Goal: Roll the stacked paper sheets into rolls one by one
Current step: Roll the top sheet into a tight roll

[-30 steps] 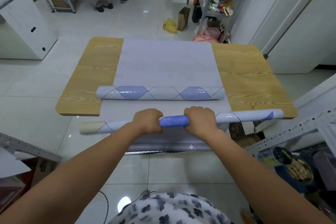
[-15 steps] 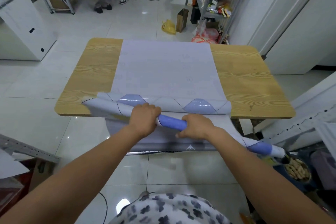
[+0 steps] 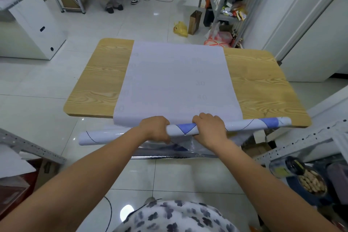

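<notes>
I see bare wood on the desk [image 3: 101, 81] along its left and right edges, either side of the paper sheets [image 3: 177, 81] that cover the middle from far edge to near edge. The roll [image 3: 244, 125] bars the near edge, with the left hand [image 3: 155, 129] and right hand [image 3: 209, 128] gripping its middle. A perforated metal rack [image 3: 305, 145] crowds the near right corner. A perforated bar [image 3: 32, 149] lies well apart from the near left corner.

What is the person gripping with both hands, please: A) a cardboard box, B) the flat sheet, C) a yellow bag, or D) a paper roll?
D: the left hand and the right hand both curl round the roll at the near edge of the table.
</notes>
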